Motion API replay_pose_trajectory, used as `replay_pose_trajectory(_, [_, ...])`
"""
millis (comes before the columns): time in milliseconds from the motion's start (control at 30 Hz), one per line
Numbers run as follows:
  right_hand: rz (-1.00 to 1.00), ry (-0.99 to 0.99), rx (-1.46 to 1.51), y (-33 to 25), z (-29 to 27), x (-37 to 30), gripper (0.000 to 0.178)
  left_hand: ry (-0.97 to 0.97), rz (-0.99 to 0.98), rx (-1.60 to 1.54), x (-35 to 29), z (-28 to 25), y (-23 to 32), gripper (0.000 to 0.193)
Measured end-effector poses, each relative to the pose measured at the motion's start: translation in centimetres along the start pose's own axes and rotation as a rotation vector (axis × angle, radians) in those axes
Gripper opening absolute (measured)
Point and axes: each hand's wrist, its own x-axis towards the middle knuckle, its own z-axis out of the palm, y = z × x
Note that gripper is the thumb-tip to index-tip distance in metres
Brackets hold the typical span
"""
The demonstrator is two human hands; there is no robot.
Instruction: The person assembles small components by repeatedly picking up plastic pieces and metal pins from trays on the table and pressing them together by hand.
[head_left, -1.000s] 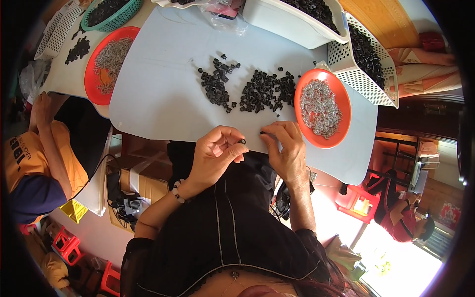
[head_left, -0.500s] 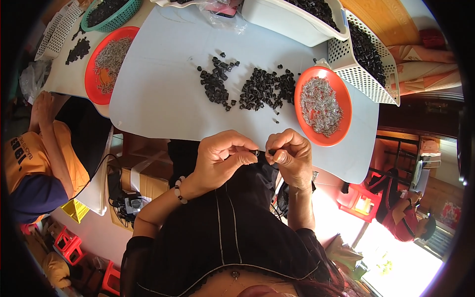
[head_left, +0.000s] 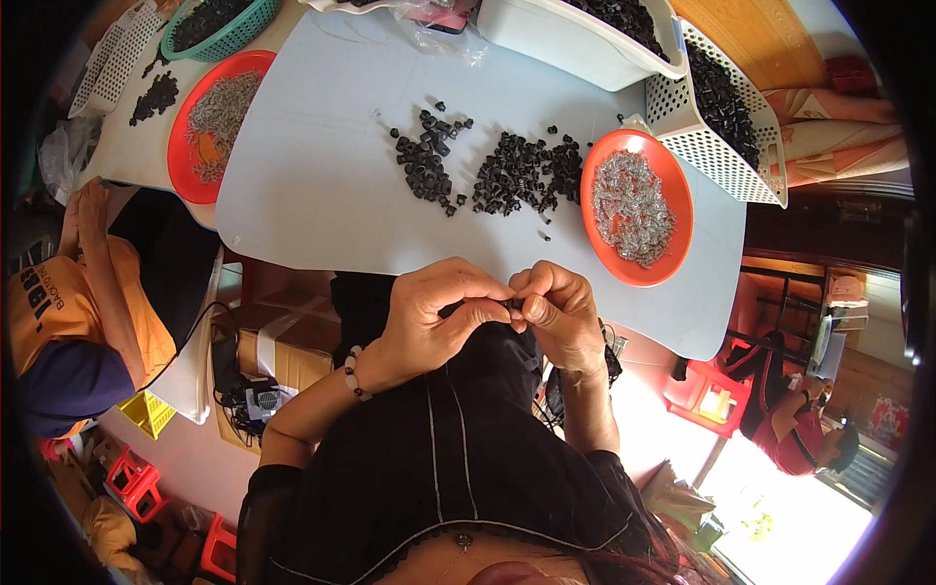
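Note:
My left hand and my right hand meet fingertip to fingertip above my lap, just off the table's near edge. Each is closed in a pinch on a small black plastic part, most of it hidden by the fingers; whether it is one piece or two joined cannot be made out. Beyond them on the pale blue table lie two loose heaps of small black parts, a left heap and a right heap. An orange-red oval tray of small shiny metal pieces stands to their right.
A white tub and a white perforated basket, both with black parts, stand at the far right. Leftward, another table carries a red tray and a green basket. A person in orange sits there. Cardboard boxes lie below.
My right hand has moved left to my left hand. The gap between the fingertips has closed, and the black parts they pinch are now together.

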Motion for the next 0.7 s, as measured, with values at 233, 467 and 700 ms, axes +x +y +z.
replay_pose_trajectory(233, [0.026, -0.037, 0.051, -0.1, 0.2, 0.1, 0.016, 0.060, -0.098, -0.201, -0.5, 0.8, -0.1, 0.012])
replay_pose_trajectory(467, [0.042, -0.015, -0.066, 0.0, 0.2, -0.2, 0.013, 0.098, 0.078, 0.081, -0.5, 0.5, -0.5, 0.009])
replay_pose_trajectory(700, [0.047, -0.024, -0.034, 0.1, 0.4, -0.8, 0.012, 0.116, 0.188, 0.172, -0.9, 0.9, 0.5, 0.021])
